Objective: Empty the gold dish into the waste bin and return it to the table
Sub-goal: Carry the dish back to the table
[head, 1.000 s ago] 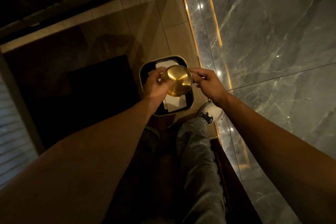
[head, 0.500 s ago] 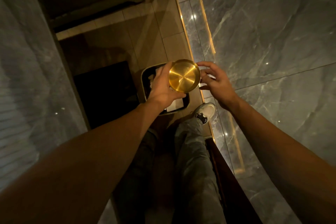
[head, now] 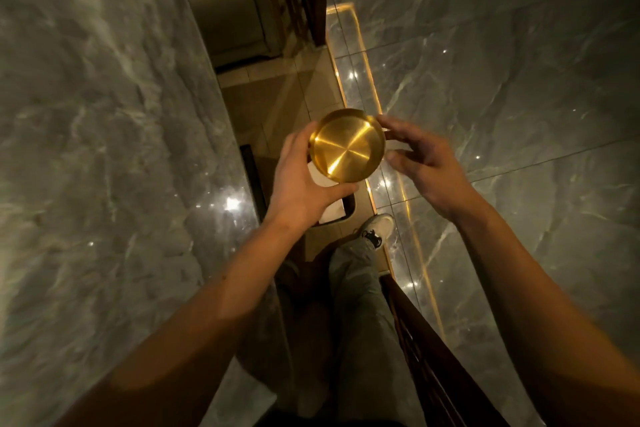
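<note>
The round gold dish (head: 346, 146) is held at chest height, its shiny inside facing me and nothing in it. My left hand (head: 304, 180) grips it from the left and below, thumb under its near rim. My right hand (head: 422, 163) hovers just right of the dish with fingers spread, fingertips near the rim but holding nothing. Below the dish, the dark waste bin (head: 349, 210) on the floor is mostly hidden by my left hand; white paper (head: 330, 215) shows inside it.
A grey marble table top (head: 104, 149) fills the left side, its edge running beside my left arm. A glossy marble wall (head: 502, 62) with a lit gold strip stands on the right. My legs and a white shoe (head: 377, 227) are below, by a dark wooden edge.
The dish went from upside down over the bin to upright and higher. My right hand let go of its rim. My view rose, bringing the marble table top in at left.
</note>
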### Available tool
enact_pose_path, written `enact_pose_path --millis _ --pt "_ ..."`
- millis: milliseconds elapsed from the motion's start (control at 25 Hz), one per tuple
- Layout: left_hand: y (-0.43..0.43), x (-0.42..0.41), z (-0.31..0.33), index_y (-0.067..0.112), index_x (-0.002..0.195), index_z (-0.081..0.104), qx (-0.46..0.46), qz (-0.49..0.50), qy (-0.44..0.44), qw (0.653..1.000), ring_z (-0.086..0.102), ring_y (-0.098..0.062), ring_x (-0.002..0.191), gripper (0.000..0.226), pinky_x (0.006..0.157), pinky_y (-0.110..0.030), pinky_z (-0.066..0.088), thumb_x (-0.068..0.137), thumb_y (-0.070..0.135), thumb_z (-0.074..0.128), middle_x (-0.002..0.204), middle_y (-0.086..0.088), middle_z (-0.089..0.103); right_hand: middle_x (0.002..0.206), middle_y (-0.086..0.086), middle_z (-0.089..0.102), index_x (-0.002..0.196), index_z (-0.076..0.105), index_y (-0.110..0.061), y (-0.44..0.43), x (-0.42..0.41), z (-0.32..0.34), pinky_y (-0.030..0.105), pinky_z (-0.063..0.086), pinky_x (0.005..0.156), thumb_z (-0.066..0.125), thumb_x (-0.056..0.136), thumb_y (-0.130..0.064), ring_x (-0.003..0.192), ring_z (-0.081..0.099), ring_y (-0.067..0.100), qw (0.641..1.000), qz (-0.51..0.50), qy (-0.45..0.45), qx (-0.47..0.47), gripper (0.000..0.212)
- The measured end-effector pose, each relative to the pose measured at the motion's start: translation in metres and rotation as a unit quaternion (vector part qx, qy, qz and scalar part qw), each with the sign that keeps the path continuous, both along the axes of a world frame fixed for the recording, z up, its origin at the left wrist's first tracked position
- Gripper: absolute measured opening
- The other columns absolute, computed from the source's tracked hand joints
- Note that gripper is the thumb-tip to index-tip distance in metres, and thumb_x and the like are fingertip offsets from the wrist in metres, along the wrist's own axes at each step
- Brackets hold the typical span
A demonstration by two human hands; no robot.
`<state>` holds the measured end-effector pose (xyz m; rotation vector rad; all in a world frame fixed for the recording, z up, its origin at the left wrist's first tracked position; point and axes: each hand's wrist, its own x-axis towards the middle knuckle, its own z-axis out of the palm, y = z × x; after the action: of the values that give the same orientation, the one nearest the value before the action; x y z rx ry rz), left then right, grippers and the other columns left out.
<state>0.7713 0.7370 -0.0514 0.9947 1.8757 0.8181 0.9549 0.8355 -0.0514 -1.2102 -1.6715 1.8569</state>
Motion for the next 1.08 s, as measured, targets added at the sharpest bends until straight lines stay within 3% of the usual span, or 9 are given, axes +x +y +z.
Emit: enact_pose_path --millis 80,200,400,600,840,960,1080 --pt "-0.018 -0.022 0.026 0.024 0.146 0.035 0.022 0.008 0.002 1.000 0.044 -0.006 0.128 0.106 0.100 -0.010 0.037 0.058 0.027 0.092 0.139 0.009 0.041 0.134 0.012 0.055 0.134 0.051 -0.010 -0.014 -0.018 0.028 0.037 0.049 0.099 0.060 0.084 -0.005 0.125 0.053 0.023 1.000 0.021 0.003 0.013 0.051" --pt "-0.055 -0.064 0.061 0.026 0.146 0.035 0.037 0.011 -0.009 0.999 0.046 -0.010 0.130 0.108 0.106 -0.026 0.042 0.055 0.036 0.092 0.143 0.004 0.044 0.134 0.008 0.056 0.138 0.047 -0.009 -0.041 -0.054 0.063 0.036 0.049 0.102 0.068 0.081 -0.012 0.124 0.053 0.016 0.996 0.081 -0.017 0.040 0.061" --pt "-0.124 -0.129 0.099 0.023 0.143 0.039 0.071 0.047 -0.032 0.996 0.050 -0.011 0.129 0.105 0.108 -0.034 0.045 0.053 0.041 0.089 0.143 0.002 0.048 0.138 -0.002 0.054 0.140 0.046 -0.019 -0.098 -0.124 0.103 0.036 0.048 0.102 0.079 0.072 -0.025 0.126 0.052 0.009 0.986 0.130 -0.043 0.092 0.076" --pt "-0.185 -0.177 0.119 0.021 0.140 0.045 0.096 0.109 -0.041 0.989 0.055 -0.011 0.126 0.105 0.104 -0.044 0.049 0.048 0.046 0.090 0.139 0.004 0.055 0.137 0.002 0.055 0.137 0.049 -0.012 -0.153 -0.186 0.131 0.029 0.049 0.101 0.085 0.068 -0.018 0.123 0.055 0.010 0.980 0.120 -0.036 0.154 0.078" --pt "-0.248 -0.196 0.148 0.024 0.140 0.045 0.108 0.159 -0.012 0.981 0.054 -0.008 0.127 0.101 0.105 -0.039 0.049 0.053 0.045 0.090 0.139 0.010 0.054 0.132 -0.010 0.049 0.137 0.047 -0.016 -0.197 -0.224 0.158 0.015 0.043 0.101 0.084 0.069 -0.010 0.121 0.051 -0.002 0.968 0.184 -0.012 0.170 0.078" --pt "-0.268 -0.189 0.160 0.021 0.140 0.045 0.115 0.180 0.016 0.977 0.051 0.008 0.122 0.099 0.099 -0.014 0.045 0.053 0.046 0.087 0.134 0.018 0.053 0.134 -0.003 0.049 0.137 0.046 -0.016 -0.210 -0.227 0.162 0.021 0.043 0.105 0.083 0.071 -0.008 0.123 0.050 0.005 0.967 0.208 0.018 0.144 0.076" --pt "-0.286 -0.179 0.169 0.024 0.139 0.044 0.113 0.202 0.031 0.972 0.049 0.015 0.119 0.098 0.095 -0.006 0.042 0.054 0.044 0.088 0.132 0.023 0.050 0.137 0.000 0.048 0.138 0.047 -0.013 -0.220 -0.228 0.165 0.016 0.041 0.105 0.083 0.071 -0.011 0.124 0.050 0.007 0.963 0.233 0.013 0.133 0.076"
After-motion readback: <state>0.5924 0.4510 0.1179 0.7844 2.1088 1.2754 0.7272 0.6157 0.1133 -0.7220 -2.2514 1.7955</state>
